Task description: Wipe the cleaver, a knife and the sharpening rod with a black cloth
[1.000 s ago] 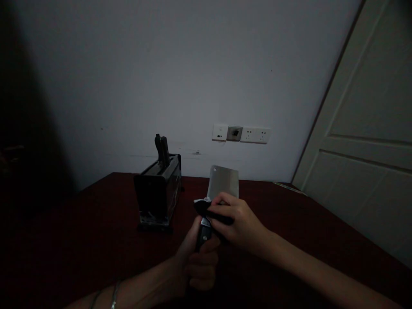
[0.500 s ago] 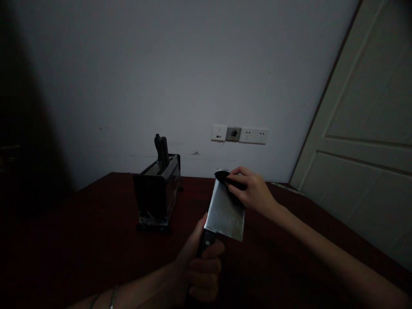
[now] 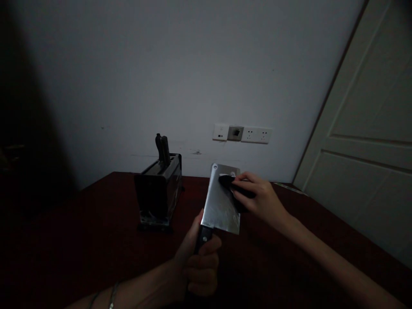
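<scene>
My left hand (image 3: 202, 266) is wrapped around the black handle of a cleaver (image 3: 219, 204), whose broad shiny blade points up and away from me. Near the blade's far corner a small round hole shows. My right hand (image 3: 259, 195) pinches a black cloth (image 3: 227, 181) and presses it against the upper part of the blade's face. Part of the cloth hangs behind my fingers along the blade's right edge. Whitish smears mark the blade's lower right.
A black knife block (image 3: 157, 189) stands to the left on the dark red table (image 3: 106, 223), with two black handles (image 3: 163, 149) sticking out. Behind is a pale wall with sockets (image 3: 242, 134). A panelled white door (image 3: 363, 163) rises at the right.
The cloth and my right hand have shifted slightly right and down over the blade, so its top corner and hole now show. The cleaver has tilted a little to the left.
</scene>
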Motion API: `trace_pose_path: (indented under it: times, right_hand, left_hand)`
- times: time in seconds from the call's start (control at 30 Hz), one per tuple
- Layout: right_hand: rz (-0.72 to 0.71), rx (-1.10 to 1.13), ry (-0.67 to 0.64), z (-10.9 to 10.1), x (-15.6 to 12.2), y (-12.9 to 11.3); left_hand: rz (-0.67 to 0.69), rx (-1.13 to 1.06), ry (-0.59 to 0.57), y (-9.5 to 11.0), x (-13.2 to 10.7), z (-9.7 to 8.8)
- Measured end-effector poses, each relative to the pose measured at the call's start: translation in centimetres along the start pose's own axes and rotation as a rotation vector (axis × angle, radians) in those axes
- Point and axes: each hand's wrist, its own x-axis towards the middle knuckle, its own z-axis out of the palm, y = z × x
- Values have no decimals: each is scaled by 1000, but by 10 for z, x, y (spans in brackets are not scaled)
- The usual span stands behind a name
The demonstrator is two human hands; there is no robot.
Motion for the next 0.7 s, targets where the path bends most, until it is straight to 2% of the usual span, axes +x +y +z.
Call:
trace_pose_path:
  times: [0.07,0.13,0.3,0.43,0.53,0.7]
  right_hand:
    - [15,-23,-14,-2,7,7]
    - [7,13,-83,0,5,3]
    - [-9,118,-353,9,-18,-39]
    - [-4,80,-492,2,-22,-55]
    - [20,139,-441,-16,-12,-52]
    - [139,267,-85,-43,4,-38]
  left_hand:
    - [-17,-6,-21,1,0,-2]
    - [-18,-1,-26,2,0,-5]
    - [-12,28,57,6,-1,-19]
    - [-46,24,53,1,-1,-25]
    - [-60,33,46,-2,1,-24]
    - [-98,133,72,0,8,-14]
